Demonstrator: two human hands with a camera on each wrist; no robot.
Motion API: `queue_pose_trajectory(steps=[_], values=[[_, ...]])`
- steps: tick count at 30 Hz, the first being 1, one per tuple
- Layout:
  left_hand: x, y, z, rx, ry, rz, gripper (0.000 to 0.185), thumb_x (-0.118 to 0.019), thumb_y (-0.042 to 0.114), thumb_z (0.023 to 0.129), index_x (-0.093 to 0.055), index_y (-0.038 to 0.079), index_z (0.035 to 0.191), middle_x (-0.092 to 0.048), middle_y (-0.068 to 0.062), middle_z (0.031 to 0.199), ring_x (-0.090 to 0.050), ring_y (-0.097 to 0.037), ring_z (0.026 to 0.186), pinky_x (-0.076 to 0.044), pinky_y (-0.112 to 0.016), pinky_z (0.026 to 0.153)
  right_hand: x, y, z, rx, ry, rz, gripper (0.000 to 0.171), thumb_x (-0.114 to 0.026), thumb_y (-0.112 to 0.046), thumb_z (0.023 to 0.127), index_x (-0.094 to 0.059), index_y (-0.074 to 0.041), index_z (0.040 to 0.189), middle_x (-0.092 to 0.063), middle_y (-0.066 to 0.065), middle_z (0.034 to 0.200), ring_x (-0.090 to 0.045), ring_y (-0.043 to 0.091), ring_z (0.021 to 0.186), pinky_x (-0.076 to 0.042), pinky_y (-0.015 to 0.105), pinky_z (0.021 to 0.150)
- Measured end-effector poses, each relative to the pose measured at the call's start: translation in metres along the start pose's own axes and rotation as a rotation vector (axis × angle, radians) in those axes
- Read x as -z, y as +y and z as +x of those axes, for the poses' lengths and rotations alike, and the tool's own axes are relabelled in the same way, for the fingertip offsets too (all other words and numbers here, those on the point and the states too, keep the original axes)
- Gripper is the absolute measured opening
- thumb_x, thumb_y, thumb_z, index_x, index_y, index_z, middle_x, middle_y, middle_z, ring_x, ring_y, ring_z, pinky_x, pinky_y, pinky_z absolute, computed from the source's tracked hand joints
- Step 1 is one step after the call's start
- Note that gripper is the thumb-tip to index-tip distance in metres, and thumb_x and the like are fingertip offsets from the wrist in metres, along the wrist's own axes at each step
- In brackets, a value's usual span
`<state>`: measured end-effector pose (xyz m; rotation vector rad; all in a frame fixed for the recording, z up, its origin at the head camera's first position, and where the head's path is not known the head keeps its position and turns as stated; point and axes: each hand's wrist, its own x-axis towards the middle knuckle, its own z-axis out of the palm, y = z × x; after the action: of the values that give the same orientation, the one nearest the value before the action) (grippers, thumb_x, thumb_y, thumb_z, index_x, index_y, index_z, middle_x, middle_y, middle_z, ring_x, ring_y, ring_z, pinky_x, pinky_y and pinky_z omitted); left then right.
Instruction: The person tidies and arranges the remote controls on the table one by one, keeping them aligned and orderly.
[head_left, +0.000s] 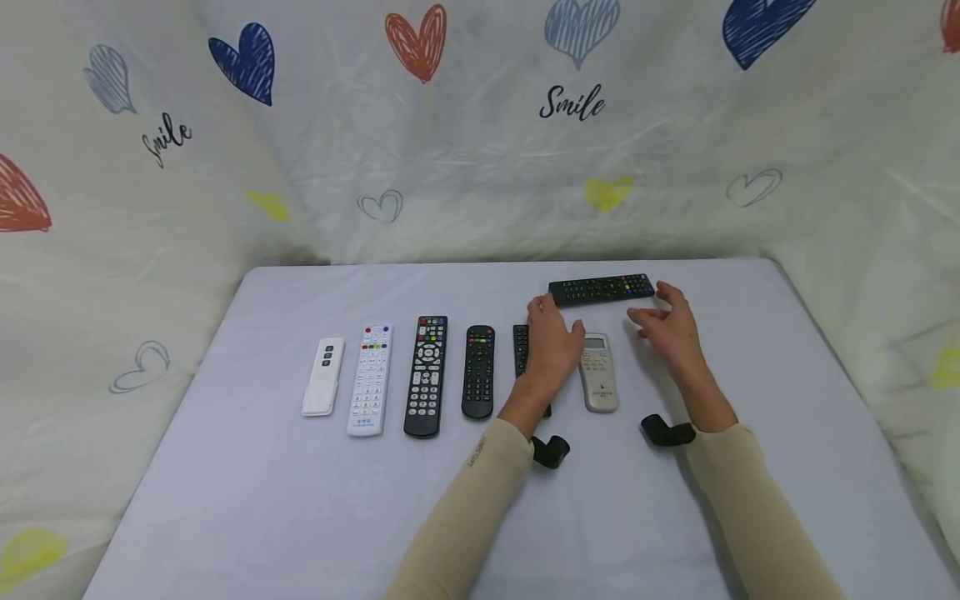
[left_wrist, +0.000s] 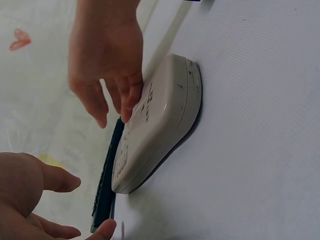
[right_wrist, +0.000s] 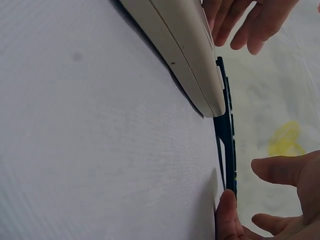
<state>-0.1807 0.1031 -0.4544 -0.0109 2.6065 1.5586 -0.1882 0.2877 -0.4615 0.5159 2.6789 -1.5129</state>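
A black remote control (head_left: 602,289) lies crosswise near the back edge of the table. My left hand (head_left: 553,343) is at its left end, fingertips close to the end; whether they touch cannot be told. At the right end is my right hand (head_left: 672,332), thumb and fingers apart, with one fingertip (right_wrist: 227,202) against or just beside the remote in the right wrist view. A beige remote with a small display (head_left: 599,375) lies on the table between the forearms. Partly hidden under my left hand is another black remote (head_left: 521,343).
Left of the hands stand in a row a small white remote (head_left: 323,377), a larger white one (head_left: 370,382), a long black one (head_left: 426,377) and a shorter black one (head_left: 477,372). Behind the white table (head_left: 300,508) hangs a heart-printed cloth (head_left: 480,133).
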Motion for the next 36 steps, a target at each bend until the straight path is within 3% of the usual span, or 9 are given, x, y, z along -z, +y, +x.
queue_pose_trajectory(steps=[8,13,19,24,29,32,36], values=[[-0.001,0.004,0.008,0.025,-0.011,0.052,0.072,-0.058,0.017,0.104,-0.022,-0.004,0.162,-0.02,-0.021,0.17,-0.025,-0.032,0.16,-0.033,-0.041,0.127,0.002,0.001,0.007,0.013,-0.021,-0.04,0.084,-0.061,-0.028,0.104,-0.01,-0.01,0.168,-0.022,0.018,0.173,-0.064,0.025,0.106,-0.045,0.013,0.074],[-0.003,0.004,0.015,0.035,-0.02,0.066,0.074,-0.059,0.018,0.104,-0.02,-0.003,0.163,-0.021,-0.021,0.171,-0.026,-0.031,0.16,-0.031,-0.041,0.129,0.002,0.0,0.012,0.009,-0.034,-0.056,0.084,-0.06,-0.03,0.104,-0.009,-0.01,0.168,-0.023,0.019,0.173,-0.064,0.019,0.098,-0.046,0.016,0.078],[-0.002,0.006,0.02,0.044,-0.012,0.086,0.074,-0.06,0.02,0.104,-0.022,-0.003,0.163,-0.031,-0.023,0.167,-0.032,-0.033,0.158,-0.034,-0.042,0.127,0.003,0.002,0.016,-0.006,-0.046,-0.052,0.083,-0.058,-0.033,0.105,-0.009,-0.009,0.168,-0.026,0.02,0.171,-0.063,0.01,0.088,-0.045,0.027,0.089],[0.0,0.009,0.021,0.038,0.017,0.067,0.069,-0.059,0.017,0.104,-0.028,-0.005,0.16,-0.04,-0.027,0.161,-0.04,-0.037,0.153,-0.038,-0.045,0.125,0.003,0.004,0.015,0.005,-0.045,-0.037,0.083,-0.059,-0.033,0.105,-0.009,-0.011,0.168,-0.024,0.019,0.172,-0.064,0.014,0.092,-0.045,0.023,0.086],[0.001,0.012,0.019,0.041,0.031,-0.012,0.067,-0.058,0.015,0.104,-0.028,-0.005,0.161,-0.037,-0.028,0.162,-0.039,-0.038,0.153,-0.039,-0.045,0.124,0.002,0.005,0.013,0.043,-0.026,0.034,0.083,-0.061,-0.029,0.104,-0.011,-0.013,0.168,-0.024,0.017,0.171,-0.06,0.007,0.101,-0.05,0.011,0.075],[0.002,0.011,0.017,0.032,0.044,-0.079,0.066,-0.058,0.012,0.104,-0.028,-0.004,0.16,-0.035,-0.027,0.161,-0.039,-0.037,0.152,-0.039,-0.045,0.124,0.002,0.006,0.013,0.067,-0.011,0.118,0.081,-0.061,-0.024,0.104,-0.012,-0.013,0.167,-0.022,0.016,0.171,-0.055,-0.005,0.099,-0.053,0.007,0.077],[0.0,0.009,0.013,-0.002,0.088,-0.158,0.062,-0.059,0.006,0.101,-0.036,-0.004,0.157,-0.042,-0.026,0.152,-0.047,-0.035,0.144,-0.044,-0.044,0.119,0.002,0.006,0.012,0.082,0.025,0.267,0.076,-0.061,-0.019,0.104,-0.017,-0.012,0.166,-0.021,0.017,0.168,-0.058,-0.01,0.092,-0.053,0.006,0.083]])
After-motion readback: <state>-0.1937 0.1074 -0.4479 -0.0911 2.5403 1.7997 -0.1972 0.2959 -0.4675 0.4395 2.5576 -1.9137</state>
